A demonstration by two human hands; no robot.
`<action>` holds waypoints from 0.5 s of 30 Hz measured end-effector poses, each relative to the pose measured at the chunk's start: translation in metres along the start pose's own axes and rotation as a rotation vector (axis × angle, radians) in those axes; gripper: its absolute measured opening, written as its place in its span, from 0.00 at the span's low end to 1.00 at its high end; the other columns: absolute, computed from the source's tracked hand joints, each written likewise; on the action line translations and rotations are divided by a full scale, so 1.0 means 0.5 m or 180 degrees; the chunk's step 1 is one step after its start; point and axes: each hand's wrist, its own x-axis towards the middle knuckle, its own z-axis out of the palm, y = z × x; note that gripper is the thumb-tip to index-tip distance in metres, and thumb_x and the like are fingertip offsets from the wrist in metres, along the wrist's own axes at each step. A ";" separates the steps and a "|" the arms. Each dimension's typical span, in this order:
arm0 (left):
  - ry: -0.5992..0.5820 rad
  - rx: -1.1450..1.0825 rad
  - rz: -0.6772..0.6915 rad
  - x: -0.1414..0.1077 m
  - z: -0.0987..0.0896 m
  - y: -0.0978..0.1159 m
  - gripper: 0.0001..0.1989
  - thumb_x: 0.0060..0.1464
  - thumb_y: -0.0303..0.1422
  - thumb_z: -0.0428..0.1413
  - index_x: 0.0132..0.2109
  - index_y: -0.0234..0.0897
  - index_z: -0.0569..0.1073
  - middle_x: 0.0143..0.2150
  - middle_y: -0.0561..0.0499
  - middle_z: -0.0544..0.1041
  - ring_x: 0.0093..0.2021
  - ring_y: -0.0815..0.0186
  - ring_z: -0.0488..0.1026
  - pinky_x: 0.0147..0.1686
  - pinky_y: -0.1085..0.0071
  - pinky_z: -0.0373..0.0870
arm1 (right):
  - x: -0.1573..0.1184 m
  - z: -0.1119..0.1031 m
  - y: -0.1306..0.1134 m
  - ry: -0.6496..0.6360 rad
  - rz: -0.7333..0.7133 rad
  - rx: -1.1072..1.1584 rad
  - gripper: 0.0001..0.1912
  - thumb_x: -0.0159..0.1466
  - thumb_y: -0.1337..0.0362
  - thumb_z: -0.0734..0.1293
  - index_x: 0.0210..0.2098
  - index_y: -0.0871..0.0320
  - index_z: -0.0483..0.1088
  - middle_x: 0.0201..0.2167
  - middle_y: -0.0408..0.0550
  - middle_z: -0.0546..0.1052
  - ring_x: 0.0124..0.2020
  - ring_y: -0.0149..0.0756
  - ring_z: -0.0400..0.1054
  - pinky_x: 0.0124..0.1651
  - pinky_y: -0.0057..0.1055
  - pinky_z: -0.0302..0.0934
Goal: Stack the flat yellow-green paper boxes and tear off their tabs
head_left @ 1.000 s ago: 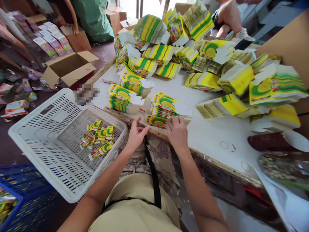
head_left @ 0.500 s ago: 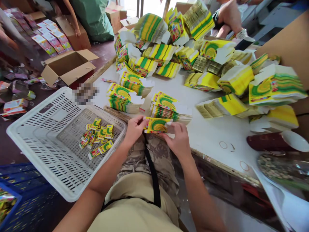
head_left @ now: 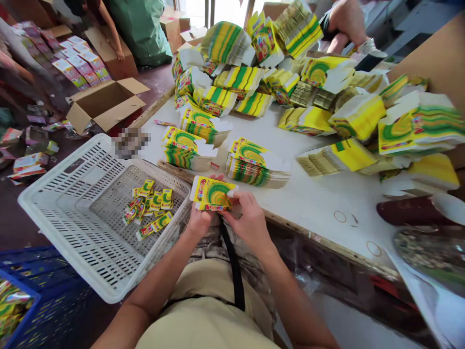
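A yellow and green printed carton is held between my two hands over my lap, its printed face up. My left hand supports it from below at its left part, some fingers hidden beneath it. My right hand pinches its right end between thumb and fingers. Just beyond, on the white table, lie stacks of flat cartons, the nearest stack right behind the held one. To the left, a white plastic basket contains several small yellow and green cartons.
Bundles of flat cartons are heaped across the table's back. A dark red mug lies at the right beside a tray. An open cardboard box and blue crate stand left. Other people are at the top left and top right.
The held carton has moved left and nearer to me, and its face now shows wider. My left hand has gone under it; my right hand has followed leftward.
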 end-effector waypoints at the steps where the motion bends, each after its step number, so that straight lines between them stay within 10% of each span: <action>1: 0.0121 -0.0011 -0.0031 -0.005 0.009 -0.004 0.43 0.34 0.65 0.60 0.53 0.44 0.70 0.53 0.43 0.75 0.54 0.51 0.71 0.45 0.61 0.73 | -0.003 0.004 -0.009 0.0005 0.0022 0.0114 0.13 0.61 0.63 0.69 0.44 0.53 0.65 0.38 0.49 0.71 0.40 0.42 0.68 0.43 0.39 0.67; 9: 0.0822 -0.0309 0.0277 0.018 0.021 0.021 0.23 0.52 0.57 0.50 0.34 0.40 0.65 0.27 0.52 0.68 0.32 0.64 0.72 0.39 0.62 0.74 | -0.033 0.052 -0.050 -0.0505 0.0770 0.2490 0.18 0.58 0.60 0.72 0.45 0.52 0.63 0.39 0.44 0.73 0.40 0.35 0.71 0.45 0.34 0.69; 15: 0.1191 -0.0267 0.0271 0.020 -0.008 0.000 0.28 0.49 0.62 0.52 0.32 0.40 0.64 0.24 0.56 0.62 0.23 0.71 0.63 0.27 0.72 0.68 | -0.037 0.072 -0.051 -0.0386 0.0547 0.1641 0.17 0.60 0.62 0.70 0.48 0.53 0.67 0.36 0.45 0.74 0.35 0.35 0.69 0.41 0.34 0.67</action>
